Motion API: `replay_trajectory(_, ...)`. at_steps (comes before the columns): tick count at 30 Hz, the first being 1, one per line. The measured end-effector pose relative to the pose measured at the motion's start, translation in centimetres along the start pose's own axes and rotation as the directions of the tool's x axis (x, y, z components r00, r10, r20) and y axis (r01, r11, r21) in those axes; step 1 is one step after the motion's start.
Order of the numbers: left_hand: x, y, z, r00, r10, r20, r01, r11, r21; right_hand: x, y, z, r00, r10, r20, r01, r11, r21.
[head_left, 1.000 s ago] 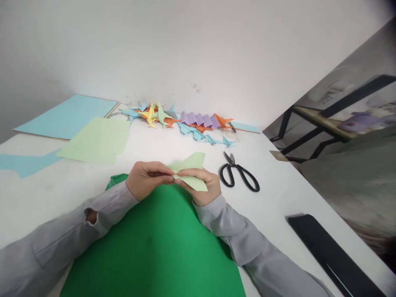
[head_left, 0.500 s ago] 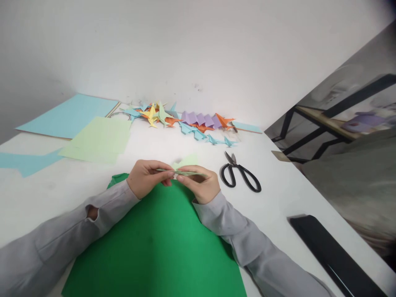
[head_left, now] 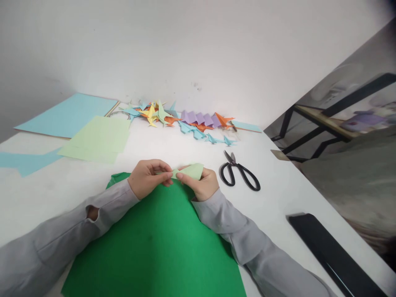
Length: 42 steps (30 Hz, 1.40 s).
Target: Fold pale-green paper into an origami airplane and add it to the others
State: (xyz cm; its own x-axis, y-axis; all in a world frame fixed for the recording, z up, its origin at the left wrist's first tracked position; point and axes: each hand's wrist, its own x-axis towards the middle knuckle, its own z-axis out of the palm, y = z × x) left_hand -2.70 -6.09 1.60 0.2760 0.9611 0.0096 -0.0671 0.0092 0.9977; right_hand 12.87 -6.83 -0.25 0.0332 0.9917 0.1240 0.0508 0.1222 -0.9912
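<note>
A folded piece of pale green paper [head_left: 192, 170], slim where it meets the fingertips and widening into a smooth flap with a curved edge, is held up over the far end of the green sheet [head_left: 154, 239]. The left hand [head_left: 148, 179] pinches its slim end, thumb against curled fingers, while the right hand [head_left: 204, 183] grips it with thumb in front and fingers bent behind. Both grey-sleeved forearms [head_left: 229, 227] angle inward across the green sheet's sides, bringing the fingertips close together above it.
</note>
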Motion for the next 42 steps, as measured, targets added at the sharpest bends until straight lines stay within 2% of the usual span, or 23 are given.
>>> replay_trajectory(4,-0.1,0.03,0.02,1.0,0.003,-0.018,-0.003,1.0,-0.001,0.03,0.31,0.0,0.999,0.02,-0.03,-0.021,1.0,-0.01)
replay_trajectory(9,-0.26,-0.22,0.11,0.998,0.055,0.0,-0.055,0.998,0.003,0.01,0.35,-0.05,0.997,-0.065,-0.031,0.063,0.996,-0.058)
replay_trajectory(14,-0.38,-0.38,0.19,0.99,0.126,-0.067,-0.122,0.991,0.055,-0.24,-0.02,0.05,0.992,-0.126,-0.012,0.124,0.989,-0.082)
replay_trajectory(17,-0.28,-0.29,0.08,0.992,0.106,-0.071,-0.103,0.994,0.044,-0.39,-0.08,0.12,0.993,-0.12,0.012,0.12,0.99,-0.075)
replay_trajectory(22,-0.18,-0.38,-0.01,0.999,0.039,-0.01,-0.04,0.999,-0.037,-0.29,0.05,-0.05,0.997,-0.069,0.042,0.071,0.997,-0.04)
replay_trajectory(28,-0.26,-0.44,-0.05,0.998,0.063,0.016,-0.062,0.996,-0.067,0.02,0.48,-0.17,0.97,-0.227,0.085,0.224,0.974,0.041)
replay_trajectory(32,-0.26,-0.48,-0.1,0.993,0.114,0.003,-0.114,0.993,-0.033,-0.01,0.42,-0.15,0.982,-0.174,0.068,0.168,0.982,0.089)
replay_trajectory(37,-0.38,-0.47,-0.04,0.972,0.233,0.017,-0.233,0.972,0.042,0.11,0.16,-0.15,0.992,-0.107,0.066,0.098,0.987,0.128)
replay_trajectory(42,-0.46,-0.36,0.02,0.985,0.171,-0.008,-0.17,0.983,0.065,0.13,0.15,-0.1,0.991,-0.101,0.084,0.088,0.985,0.145)
